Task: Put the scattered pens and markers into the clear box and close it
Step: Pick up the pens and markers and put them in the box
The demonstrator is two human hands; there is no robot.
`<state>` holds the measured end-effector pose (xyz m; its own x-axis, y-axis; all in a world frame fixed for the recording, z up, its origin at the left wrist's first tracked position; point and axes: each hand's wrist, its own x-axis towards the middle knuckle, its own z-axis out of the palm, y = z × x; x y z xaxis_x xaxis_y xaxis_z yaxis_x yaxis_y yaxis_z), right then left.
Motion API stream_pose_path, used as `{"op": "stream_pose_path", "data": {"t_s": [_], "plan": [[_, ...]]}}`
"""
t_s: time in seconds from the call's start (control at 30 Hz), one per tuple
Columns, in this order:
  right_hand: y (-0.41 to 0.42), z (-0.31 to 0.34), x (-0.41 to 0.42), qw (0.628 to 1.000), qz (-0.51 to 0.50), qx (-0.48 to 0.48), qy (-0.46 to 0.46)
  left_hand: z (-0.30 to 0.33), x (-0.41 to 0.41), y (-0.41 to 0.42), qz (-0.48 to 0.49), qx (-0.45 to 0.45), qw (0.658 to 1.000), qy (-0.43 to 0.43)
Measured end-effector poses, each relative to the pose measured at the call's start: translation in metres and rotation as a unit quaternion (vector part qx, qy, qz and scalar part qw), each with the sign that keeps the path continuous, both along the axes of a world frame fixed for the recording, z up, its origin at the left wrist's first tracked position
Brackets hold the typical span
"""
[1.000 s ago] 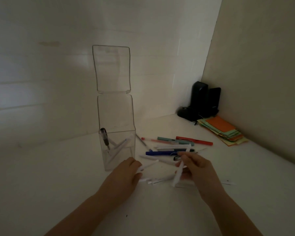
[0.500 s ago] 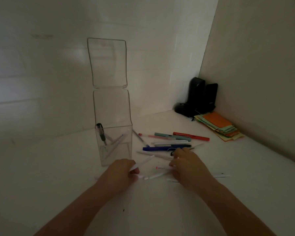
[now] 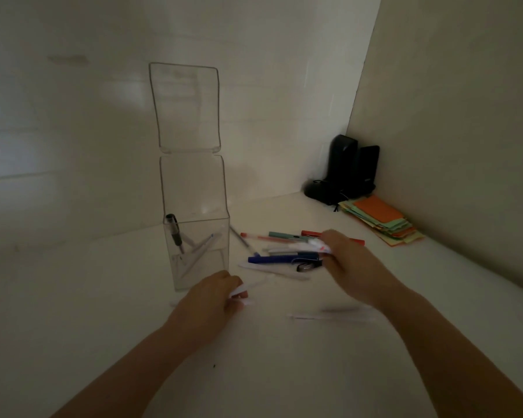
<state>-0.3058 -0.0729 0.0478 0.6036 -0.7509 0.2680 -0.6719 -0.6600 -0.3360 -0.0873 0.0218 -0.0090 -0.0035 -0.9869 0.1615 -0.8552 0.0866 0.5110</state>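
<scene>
The clear box (image 3: 198, 254) stands upright on the white desk, its hinged lid (image 3: 185, 108) swung up and open. Inside lean a black pen (image 3: 174, 229) and a few pale pens. To its right lies a scatter of pens: a blue one (image 3: 271, 259), a red one (image 3: 255, 236), a teal one (image 3: 283, 235) and white ones (image 3: 274, 270). My left hand (image 3: 212, 294) is closed around white pens just in front of the box. My right hand (image 3: 347, 260) is blurred, raised over the pile, gripping white pens at its fingertips.
Black speakers (image 3: 349, 170) and a coiled cable sit in the far right corner. A stack of orange and green paper notes (image 3: 384, 220) lies beside them along the right wall. One white pen (image 3: 329, 316) lies alone near my right forearm.
My right hand lifted from the desk and moved up and right over the pile with white pens in it. My left hand stayed in front of the box.
</scene>
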Motion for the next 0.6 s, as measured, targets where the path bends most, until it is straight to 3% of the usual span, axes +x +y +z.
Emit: {"op": "stream_pose_path", "data": {"t_s": [0.13, 0.27, 0.37, 0.5, 0.6], "plan": [[-0.008, -0.001, -0.031, 0.994, -0.079, 0.010, 0.076, -0.001, -0.015, -0.005, 0.001, -0.030, 0.999, -0.010], [-0.008, -0.009, -0.054, 0.979, -0.062, 0.136, 0.139, 0.001, -0.040, -0.008, -0.027, -0.061, 0.997, -0.026], [-0.009, -0.015, -0.057, 0.970, -0.055, 0.154, 0.179, 0.004, -0.064, -0.013, -0.074, -0.032, 0.996, -0.047], [-0.012, -0.024, -0.053, 0.972, -0.052, 0.143, 0.179, 0.001, -0.083, -0.020, -0.085, 0.021, 0.992, -0.088], [-0.015, -0.024, -0.058, 0.975, -0.051, 0.182, 0.115, 0.001, -0.079, -0.020, -0.071, 0.044, 0.994, -0.071]]}}
